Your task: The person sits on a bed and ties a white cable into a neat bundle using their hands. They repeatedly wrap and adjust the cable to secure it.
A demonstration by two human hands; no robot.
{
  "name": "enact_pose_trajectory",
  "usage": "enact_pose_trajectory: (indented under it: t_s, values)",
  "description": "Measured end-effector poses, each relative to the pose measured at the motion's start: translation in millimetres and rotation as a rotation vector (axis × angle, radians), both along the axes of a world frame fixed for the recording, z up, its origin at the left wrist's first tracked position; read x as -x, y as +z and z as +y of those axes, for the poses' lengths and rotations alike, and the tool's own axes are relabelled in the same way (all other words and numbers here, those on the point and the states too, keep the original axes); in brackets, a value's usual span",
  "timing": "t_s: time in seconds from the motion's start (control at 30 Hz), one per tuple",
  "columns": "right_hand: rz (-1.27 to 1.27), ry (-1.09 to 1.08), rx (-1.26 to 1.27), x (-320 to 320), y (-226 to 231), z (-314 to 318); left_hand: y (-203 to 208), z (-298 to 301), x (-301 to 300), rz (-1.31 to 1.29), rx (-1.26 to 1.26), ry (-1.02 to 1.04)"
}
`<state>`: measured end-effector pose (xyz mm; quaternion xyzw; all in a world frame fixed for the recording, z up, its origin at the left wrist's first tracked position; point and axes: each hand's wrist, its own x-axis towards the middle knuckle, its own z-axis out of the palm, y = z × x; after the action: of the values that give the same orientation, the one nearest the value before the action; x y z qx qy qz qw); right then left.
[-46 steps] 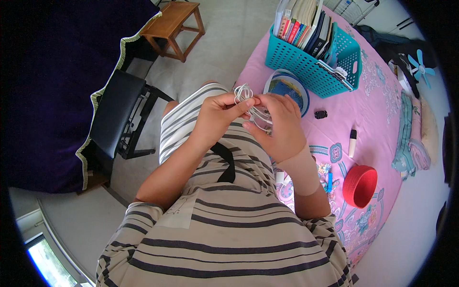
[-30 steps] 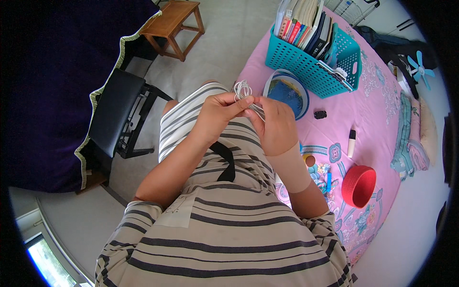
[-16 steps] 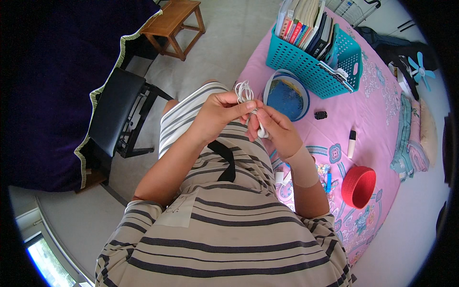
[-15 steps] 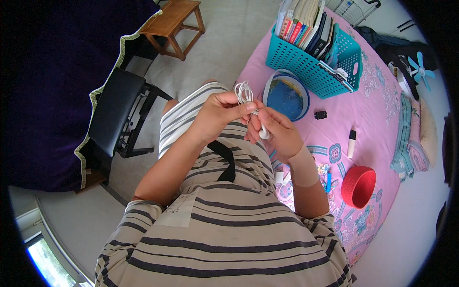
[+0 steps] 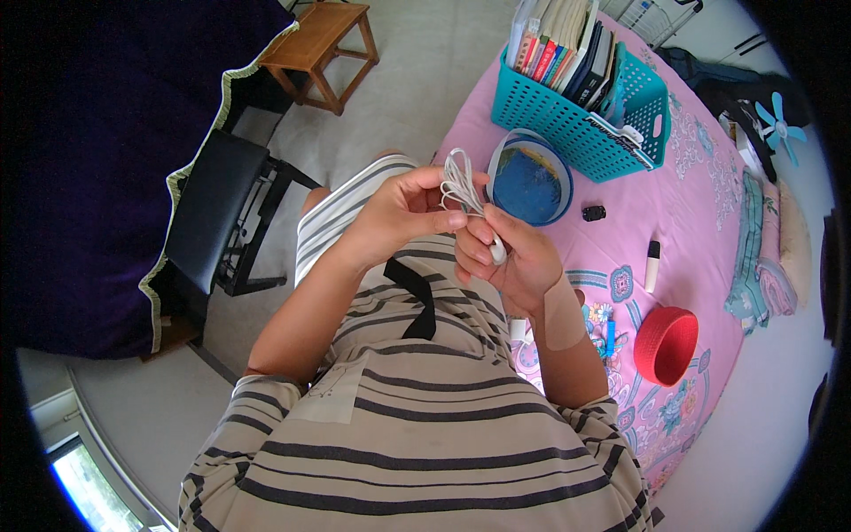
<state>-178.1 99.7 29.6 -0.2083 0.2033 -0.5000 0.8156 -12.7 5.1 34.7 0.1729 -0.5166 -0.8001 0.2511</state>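
Left thumb has dropped lower and stands apart from the index finger, the loops have opened out taller, and the right hand has rolled slightly since half a second ago, showing more of its palm side. From my remote post I note the white cable above the lap, between both hands, near the blue round container. Progress, as I judge it: most of the visible length is gathered into narrow loops; the white end piece lies outside them, by the right palm, not tucked in. I see no fastening around the bundle.

Pose: both elbows bent, forearms converging in front of the body. Left hand reaches in with fingers around the loops, its grip wider; whether it actually clamps them I cannot tell. Right thumb and forefinger make a narrow pinch on the cable below the loops, remaining fingers curled, beige wrap at the wrist.
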Motion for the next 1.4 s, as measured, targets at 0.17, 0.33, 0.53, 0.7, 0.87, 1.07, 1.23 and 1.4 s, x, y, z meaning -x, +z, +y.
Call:
enact_pose_trajectory:
  t_s: [0.17, 0.33, 0.53, 0.7, 0.87, 1.07, 1.23, 1.4]
  values:
    - [0.083, -0.077, 0.017, -6, -3, 3, 1, 0, 0, 0.005, -0.1, -0.101]
    - [0.105, -0.063, 0.018, -8, -12, 4, 0, 1, -1, -0.075, -0.127, -0.119]
    - [0.032, -0.076, -0.061, -11, -4, 3, -14, -4, -1, -0.213, -0.092, 0.055]
    - [0.019, -0.009, -0.01, -8, -14, -1, -13, -6, 0, -0.257, -0.215, 0.094]
    - [0.208, 0.004, 0.002, -3, -11, -1, -9, -6, -2, -0.272, -0.189, 0.098]
    - [0.787, -0.351, 0.172, 12, -32, -5, -12, -10, -4, -0.297, 0.032, 0.107]
    - [0.927, -0.484, 0.422, 5, -5, -5, -10, -4, -2, -0.279, 0.103, 0.109]
    - [0.515, -0.609, 0.354, 9, 1, -8, -9, -5, -6, -0.182, 0.105, 0.147]
